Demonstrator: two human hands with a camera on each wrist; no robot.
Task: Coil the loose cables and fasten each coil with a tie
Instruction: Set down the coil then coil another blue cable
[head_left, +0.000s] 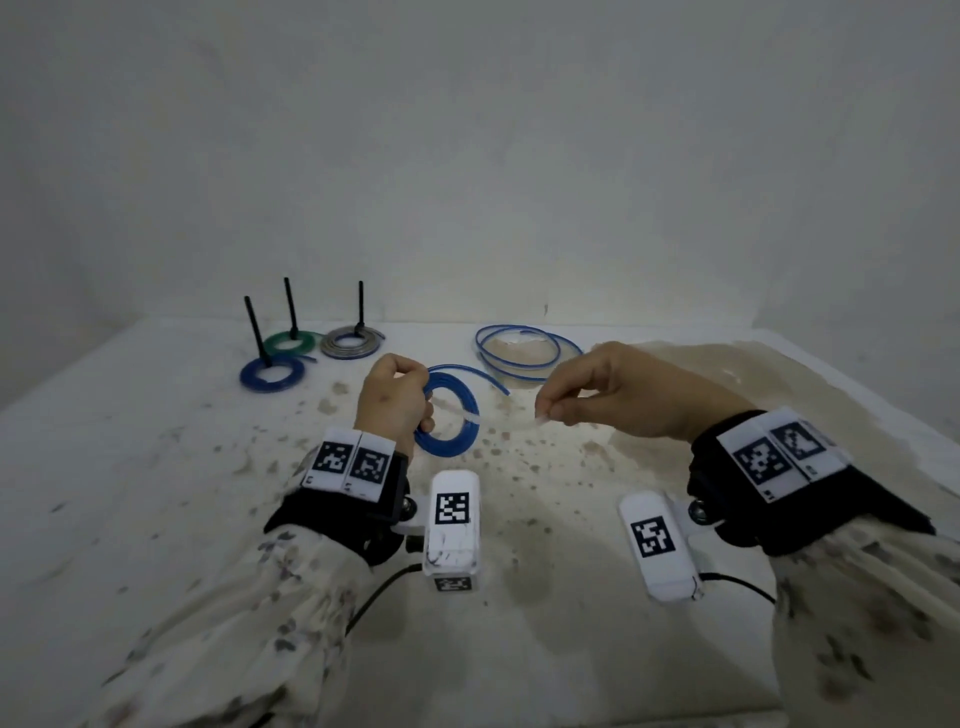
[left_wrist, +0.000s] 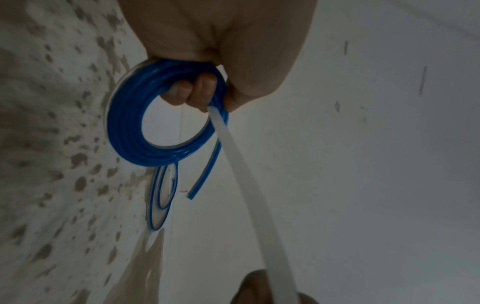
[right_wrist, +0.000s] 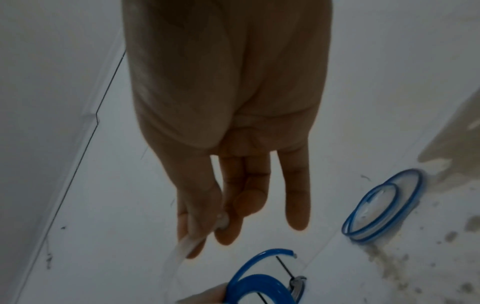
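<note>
Fingers curl through blue coil, pinching tie.

Left hand clutching blue coil, white tie trailing

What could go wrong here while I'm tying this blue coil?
The left hand grips the blue coil at one spot only, so its turns could spring apart. The white tie is pinched just at its end by the right hand and might slip out. The coil's free end sticks out and may stay unbundled.
</note>
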